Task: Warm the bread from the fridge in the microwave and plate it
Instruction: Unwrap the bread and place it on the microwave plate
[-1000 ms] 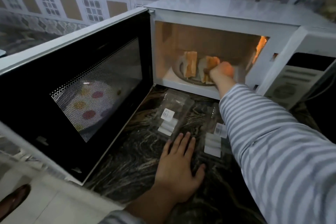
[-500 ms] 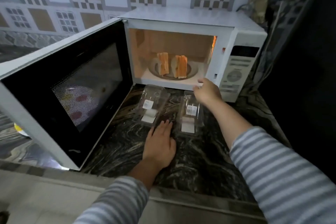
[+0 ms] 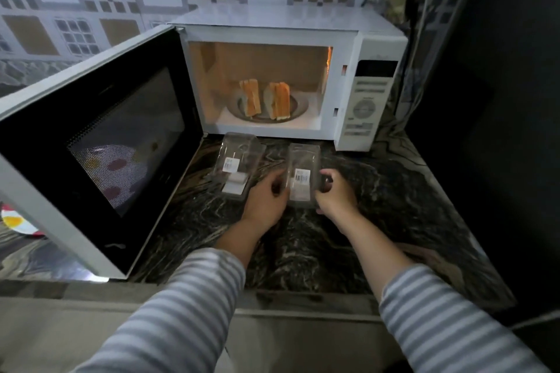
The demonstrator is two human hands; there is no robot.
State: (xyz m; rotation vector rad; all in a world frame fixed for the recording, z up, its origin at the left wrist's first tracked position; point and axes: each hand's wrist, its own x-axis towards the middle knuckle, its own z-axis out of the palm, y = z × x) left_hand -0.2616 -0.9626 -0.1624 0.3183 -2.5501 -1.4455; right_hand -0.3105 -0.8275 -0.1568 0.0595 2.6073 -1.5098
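Observation:
The white microwave (image 3: 371, 48) stands at the back of the counter with its door (image 3: 100, 142) swung wide to the left and its inside lit. Two sandwich halves, the left one (image 3: 251, 97) and the right one (image 3: 278, 100), stand on edge on the glass turntable (image 3: 300, 106). Two clear plastic sandwich packs lie on the counter in front. My left hand (image 3: 266, 201) and my right hand (image 3: 335, 195) close on either side of the right pack (image 3: 303, 175). The left pack (image 3: 238, 160) lies untouched beside my left hand.
The counter (image 3: 378, 206) is dark veined marble with a front edge near me. A patterned plate (image 3: 18, 221) shows at the left behind the open door. A dark wall closes the right side, with cables beside the microwave. Tiled wall runs behind.
My right hand has come out of the microwave, leaving the sandwich half on the turntable, and dropped to the right pack. My left hand has lifted off the counter onto that pack.

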